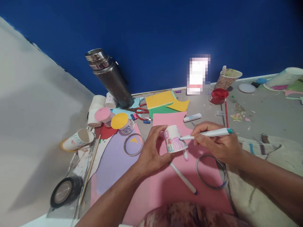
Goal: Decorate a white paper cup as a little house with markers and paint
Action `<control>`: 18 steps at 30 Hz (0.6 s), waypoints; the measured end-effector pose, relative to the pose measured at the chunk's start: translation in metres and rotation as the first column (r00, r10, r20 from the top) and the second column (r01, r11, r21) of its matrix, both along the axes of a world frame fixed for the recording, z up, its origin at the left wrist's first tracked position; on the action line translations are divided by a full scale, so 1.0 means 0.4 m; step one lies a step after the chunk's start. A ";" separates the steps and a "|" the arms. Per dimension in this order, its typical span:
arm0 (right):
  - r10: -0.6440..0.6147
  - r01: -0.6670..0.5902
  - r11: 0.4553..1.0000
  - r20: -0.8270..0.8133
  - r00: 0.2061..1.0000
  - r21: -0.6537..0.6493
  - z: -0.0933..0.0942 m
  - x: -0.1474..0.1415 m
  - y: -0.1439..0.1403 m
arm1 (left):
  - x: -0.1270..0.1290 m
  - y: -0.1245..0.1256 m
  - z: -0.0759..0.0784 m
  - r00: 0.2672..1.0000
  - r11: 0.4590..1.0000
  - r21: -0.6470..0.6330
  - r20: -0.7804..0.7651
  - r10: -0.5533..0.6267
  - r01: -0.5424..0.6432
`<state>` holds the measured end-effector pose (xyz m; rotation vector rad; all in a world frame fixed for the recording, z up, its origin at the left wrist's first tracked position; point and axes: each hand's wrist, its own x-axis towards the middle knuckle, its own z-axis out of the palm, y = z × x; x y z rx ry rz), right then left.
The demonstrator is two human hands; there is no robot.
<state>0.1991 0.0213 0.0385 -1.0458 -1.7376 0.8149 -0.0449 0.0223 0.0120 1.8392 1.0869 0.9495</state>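
Note:
My left hand (152, 154) grips a small white paper cup (174, 142), tilted and turned base up, with pink, red and teal drawings round its side. In my right hand (217, 143) is a white marker (210, 133) with a teal end, pinched like a pen. Its tip meets or nearly meets the cup's side. Below the cup lies pink paper (170, 192), bearing a white marker with a dark blue end (184, 179) and a pink-ended marker (186, 155). A tape ring (211, 171) lies under my right wrist.
A dark thermos (113, 80) leans toward the left near the blue wall. Stacked cups (96, 112), a yellow-topped cup (123, 123) and black tape (66, 192) are on the left. Red-handled pliers (137, 110), a glue stick (192, 117) and a red paint pot (218, 96) lie beyond my hands.

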 end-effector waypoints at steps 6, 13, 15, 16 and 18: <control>0.023 -0.024 0.999 -0.006 1.000 -0.037 -0.004 0.000 0.002 | -0.002 -0.003 -0.008 1.000 1.000 -0.005 -0.014 -0.005 0.005; 0.039 -0.040 0.998 -0.004 0.999 -0.053 -0.001 -0.002 0.002 | 0.003 -0.004 -0.001 0.999 1.000 0.017 -0.033 -0.013 0.014; 0.040 -0.040 0.997 -0.010 0.999 -0.067 -0.003 -0.002 0.002 | 0.001 -0.003 -0.002 0.999 0.999 0.038 -0.051 -0.018 0.020; 0.036 -0.036 0.997 -0.008 0.999 -0.075 -0.005 -0.002 0.002 | 0.000 -0.003 -0.003 0.998 0.999 0.046 -0.059 -0.020 0.023; 0.036 -0.036 0.996 -0.006 0.999 -0.081 -0.011 -0.002 0.003 | -0.001 -0.002 -0.005 0.997 0.998 0.056 -0.068 -0.023 0.027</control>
